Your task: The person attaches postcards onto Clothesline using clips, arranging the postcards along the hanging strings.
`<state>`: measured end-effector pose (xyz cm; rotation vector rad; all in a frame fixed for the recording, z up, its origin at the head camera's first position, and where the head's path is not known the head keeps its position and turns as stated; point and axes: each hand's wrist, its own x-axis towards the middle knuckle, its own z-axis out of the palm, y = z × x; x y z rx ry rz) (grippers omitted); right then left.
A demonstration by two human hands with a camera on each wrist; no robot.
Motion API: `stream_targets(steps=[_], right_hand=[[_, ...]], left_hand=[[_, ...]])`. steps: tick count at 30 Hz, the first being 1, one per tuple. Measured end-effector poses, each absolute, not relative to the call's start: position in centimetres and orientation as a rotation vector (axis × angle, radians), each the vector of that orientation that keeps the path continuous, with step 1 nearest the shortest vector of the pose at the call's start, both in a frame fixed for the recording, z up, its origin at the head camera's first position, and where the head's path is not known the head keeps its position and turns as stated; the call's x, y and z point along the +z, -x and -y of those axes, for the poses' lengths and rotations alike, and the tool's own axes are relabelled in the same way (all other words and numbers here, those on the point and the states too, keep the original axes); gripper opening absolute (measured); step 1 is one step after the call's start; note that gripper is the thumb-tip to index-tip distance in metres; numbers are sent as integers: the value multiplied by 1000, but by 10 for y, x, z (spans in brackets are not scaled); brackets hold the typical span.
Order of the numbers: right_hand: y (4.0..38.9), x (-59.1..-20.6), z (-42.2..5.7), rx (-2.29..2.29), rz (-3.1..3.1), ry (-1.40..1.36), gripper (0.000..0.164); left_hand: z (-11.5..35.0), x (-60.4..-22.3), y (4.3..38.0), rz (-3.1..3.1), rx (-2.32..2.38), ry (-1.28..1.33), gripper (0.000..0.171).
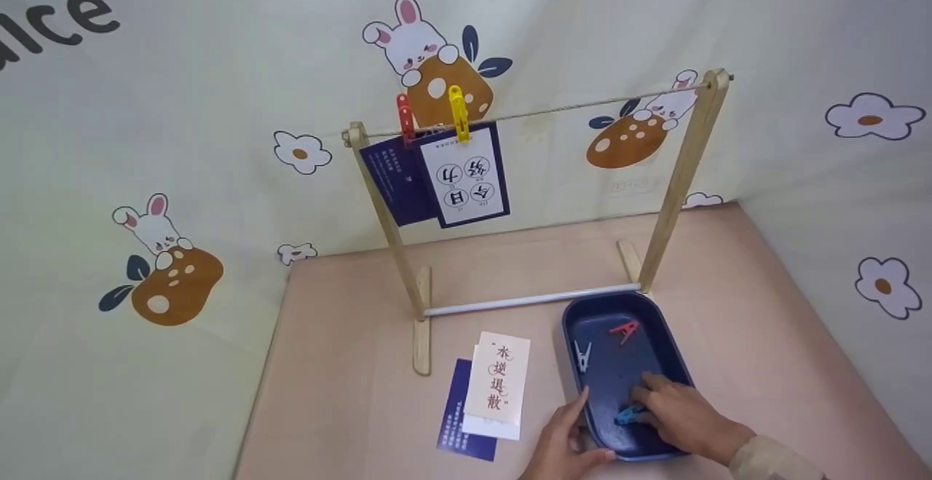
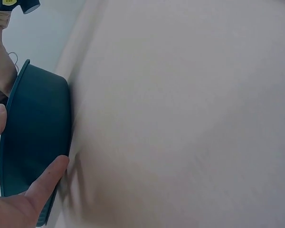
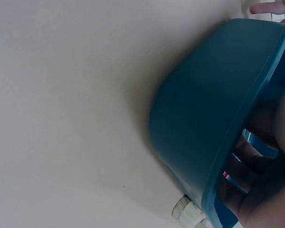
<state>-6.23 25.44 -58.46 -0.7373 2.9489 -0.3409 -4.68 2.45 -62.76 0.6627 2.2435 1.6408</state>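
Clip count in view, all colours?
5. Red clip and yellow clip on the cord; second red clip, pale clip and blue clip in the tray. Others may hide under the right hand.

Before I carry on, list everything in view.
Table: 1, pinkish, foreground
Backdrop: 1, pale, behind table
Rack: 1, tan, on table
Rod: 1, white, rack base
Cord: 1, beige, rack top
Hanging pegs: 2, red and yellow, on cord
Hanging cards: 2, blue and blue-bordered white, on cord
Tray: 1, dark blue, before rack
Tray pegs: 3, red, grey, blue, inside
Stacked cards: at least 3, blue, white, cream, beside tray
Sleeve: 1, beige, right forearm
Left hand: 1, bare, tray's near-left corner
Right hand: 1, bare, inside tray, by blue peg
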Motion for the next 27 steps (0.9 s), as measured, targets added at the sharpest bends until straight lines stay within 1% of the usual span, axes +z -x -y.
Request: stream_targets(steps=[10, 18, 23, 27], right_hand=[[64, -581, -252, -359, -3072, 785, 10], [71, -570, -250, -406, -3029, 812, 9], [76, -559, -244, -397, -2995, 874, 11], [80, -553, -240, -391, -3009, 969, 18]], left_hand=[[-22, -624, 46, -2165, 1677, -552, 85], [-20, -624, 47, -2114, 1730, -551, 84], [-18, -625, 46, -2122, 1727, -493, 84], [-15, -624, 46, -2134, 1719, -416, 82]])
